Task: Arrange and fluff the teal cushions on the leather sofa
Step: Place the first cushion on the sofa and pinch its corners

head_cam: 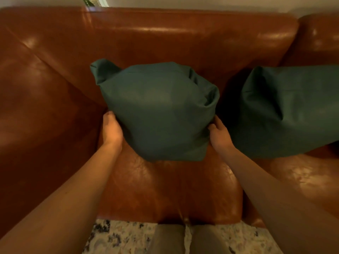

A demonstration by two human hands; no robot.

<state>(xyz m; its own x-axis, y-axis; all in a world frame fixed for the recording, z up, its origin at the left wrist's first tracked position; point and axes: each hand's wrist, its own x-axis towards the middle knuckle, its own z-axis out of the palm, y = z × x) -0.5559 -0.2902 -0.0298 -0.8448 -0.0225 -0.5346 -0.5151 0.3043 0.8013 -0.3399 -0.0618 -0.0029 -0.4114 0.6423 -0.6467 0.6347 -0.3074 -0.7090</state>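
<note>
Centre frame: teal cushion [157, 110], your left hand [111, 130] and right hand [219, 133] apart, clasping opposite sides, likely to plump it against the leather sofa [165, 37].

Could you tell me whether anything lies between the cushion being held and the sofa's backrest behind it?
Nothing visible does. The left hand and right hand hold the cushion by its sides, just in front of bare backrest. The second cushion sits apart, to its right.
</note>
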